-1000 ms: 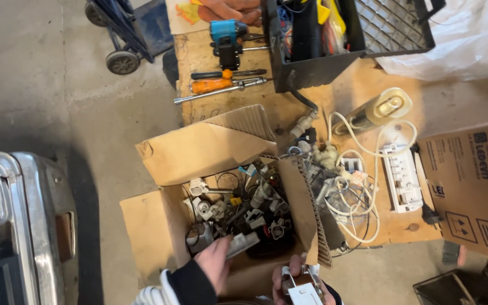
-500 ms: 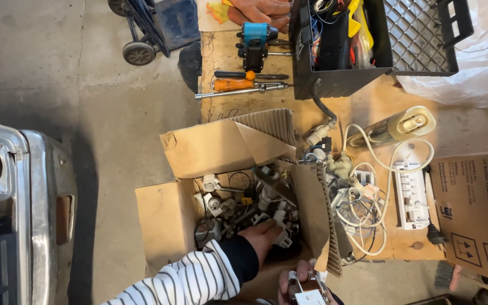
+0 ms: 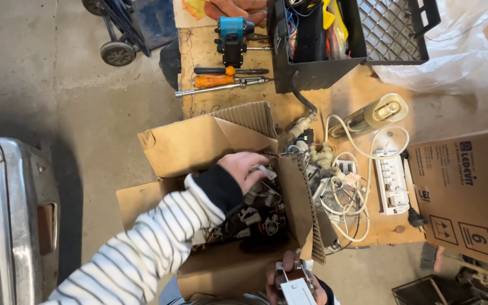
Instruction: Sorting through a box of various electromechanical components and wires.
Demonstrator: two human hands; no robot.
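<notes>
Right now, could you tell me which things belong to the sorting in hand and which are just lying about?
In hand:
left hand in the open cardboard box of small parts
right hand holding a white switch plate

Lying about:
orange screwdriver
blue drill
black crate
white cables

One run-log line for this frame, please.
left hand: inside open brown cardboard box of parts | right hand: holding white rectangular switch

Soft, even daylight w/ no glare; dark shadow pools beside the chrome bumper at lower left. White plastic bag at upper right reads brightest. Focus fairly sharp, slight softness & stretch toward frame edges.
</notes>
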